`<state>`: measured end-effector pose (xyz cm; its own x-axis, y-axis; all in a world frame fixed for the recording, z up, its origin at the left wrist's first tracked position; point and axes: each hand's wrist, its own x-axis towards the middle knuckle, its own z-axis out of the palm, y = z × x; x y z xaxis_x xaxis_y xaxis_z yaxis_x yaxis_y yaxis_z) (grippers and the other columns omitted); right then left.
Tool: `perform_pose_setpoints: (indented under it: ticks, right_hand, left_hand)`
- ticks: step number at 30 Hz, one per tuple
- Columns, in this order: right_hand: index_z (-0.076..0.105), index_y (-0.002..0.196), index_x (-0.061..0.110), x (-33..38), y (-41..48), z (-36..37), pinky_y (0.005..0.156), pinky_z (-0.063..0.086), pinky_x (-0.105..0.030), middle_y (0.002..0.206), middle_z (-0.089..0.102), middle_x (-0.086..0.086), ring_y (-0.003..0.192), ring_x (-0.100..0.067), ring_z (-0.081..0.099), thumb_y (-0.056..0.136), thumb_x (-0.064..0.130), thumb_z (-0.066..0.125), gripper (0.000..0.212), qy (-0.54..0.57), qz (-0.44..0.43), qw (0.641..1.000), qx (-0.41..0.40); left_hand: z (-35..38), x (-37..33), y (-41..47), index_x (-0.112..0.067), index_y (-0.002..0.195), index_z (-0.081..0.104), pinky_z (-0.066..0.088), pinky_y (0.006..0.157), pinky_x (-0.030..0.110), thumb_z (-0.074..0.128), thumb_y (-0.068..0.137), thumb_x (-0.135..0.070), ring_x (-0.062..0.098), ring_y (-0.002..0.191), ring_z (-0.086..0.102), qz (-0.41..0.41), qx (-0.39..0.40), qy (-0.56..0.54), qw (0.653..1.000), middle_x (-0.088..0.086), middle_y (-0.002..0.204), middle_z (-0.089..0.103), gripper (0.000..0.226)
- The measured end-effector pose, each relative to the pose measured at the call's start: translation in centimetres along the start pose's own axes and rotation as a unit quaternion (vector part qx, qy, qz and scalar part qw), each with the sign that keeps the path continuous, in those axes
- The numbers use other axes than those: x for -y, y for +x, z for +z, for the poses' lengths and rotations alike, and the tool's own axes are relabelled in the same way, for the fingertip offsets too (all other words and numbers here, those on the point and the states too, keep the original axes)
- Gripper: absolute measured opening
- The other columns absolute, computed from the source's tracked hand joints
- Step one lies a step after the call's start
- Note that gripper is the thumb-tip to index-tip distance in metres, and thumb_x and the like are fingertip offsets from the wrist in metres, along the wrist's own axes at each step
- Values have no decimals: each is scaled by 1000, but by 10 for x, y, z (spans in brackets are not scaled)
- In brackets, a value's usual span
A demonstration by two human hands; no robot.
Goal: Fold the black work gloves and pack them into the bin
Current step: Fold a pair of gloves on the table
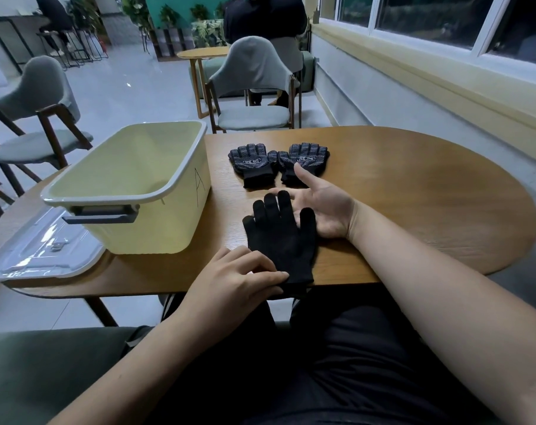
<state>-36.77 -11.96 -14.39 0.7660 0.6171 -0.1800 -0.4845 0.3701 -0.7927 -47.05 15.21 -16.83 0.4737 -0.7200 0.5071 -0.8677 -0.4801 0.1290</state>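
A plain black glove (280, 240) is laid flat at the near edge of the desk (414, 194), its fingers pointing toward the far edge and its cuff reaching the rim. The cuff is pressed down by the left hand (229, 277), whose fingers are laid nearly straight across the knit and are not closed round it. The right hand (325, 207) is held palm up with fingers spread, just beside the glove's thumb. Its fingertips appear to be slipped beneath the glove's fingers, though how far cannot be told.

A pair of dotted gloves (254, 162) is set side by side nearer the middle of the desk, palms up and untouched. The yellow bin (156, 216) is stood at the left edge with nothing seen inside it, and its clear lid (39, 250) is left just beside it, overhanging that edge.

The glove is judged light, limp and soft, so it is likely to sag and bunch wherever it is not supported. It is best pinned at the cuff and lifted from under the fingers, so that these can be turned back over the palm. The rubbery dots on the other pair are expected to drag on the wood and cling to each other, so those are better lifted than slid.
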Motion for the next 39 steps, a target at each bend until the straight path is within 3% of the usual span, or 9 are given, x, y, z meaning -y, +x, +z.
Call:
perform_pose_setpoints:
  ticks: [6,12,19,33,36,39]
  right_hand:
    - [21,166,11,1,0,0,123,37,-55,159,48,-24,146,-40,50,102,76,35,93,-7,0,1000,-20]
    - [20,166,11,1,0,-1,125,33,-55,160,47,-24,147,-40,49,102,76,37,93,-3,2,1000,-21]
    - [21,166,13,0,0,-1,125,32,-56,160,46,-26,147,-41,48,102,76,37,92,-9,2,1000,-22]
    - [24,165,16,0,-1,0,126,29,-58,158,47,-28,147,-43,47,101,78,38,90,-7,5,1000,-30]
    - [21,167,19,0,-2,0,127,27,-59,160,45,-28,148,-44,46,100,78,41,91,2,0,1000,-25]
    - [24,166,19,-1,-4,1,126,29,-59,160,45,-27,148,-43,45,99,78,44,91,11,-19,999,-29]
  left_hand:
    - [1,-2,-7,-29,122,79,44,80,33,66,104,-47,16,97,64,2,-17,-16,1000,-13,113,70,29]
    - [4,-6,-9,-27,114,81,49,75,37,70,102,-41,16,89,64,-21,-40,-39,998,-10,98,66,21]
    - [2,-6,-8,-29,111,79,47,75,36,77,94,-48,15,91,62,-21,-16,-33,999,-12,100,63,26]
    - [3,-12,-10,-24,99,79,47,74,35,76,99,-33,13,87,62,0,-44,-17,999,-10,95,64,10]
    - [3,-13,-8,-25,96,78,46,82,33,78,97,-32,13,97,62,-19,-50,-27,998,-10,102,64,7]
    - [2,-12,-6,-28,95,74,42,99,26,79,93,-31,-6,126,48,-58,-26,-69,996,-13,129,63,6]
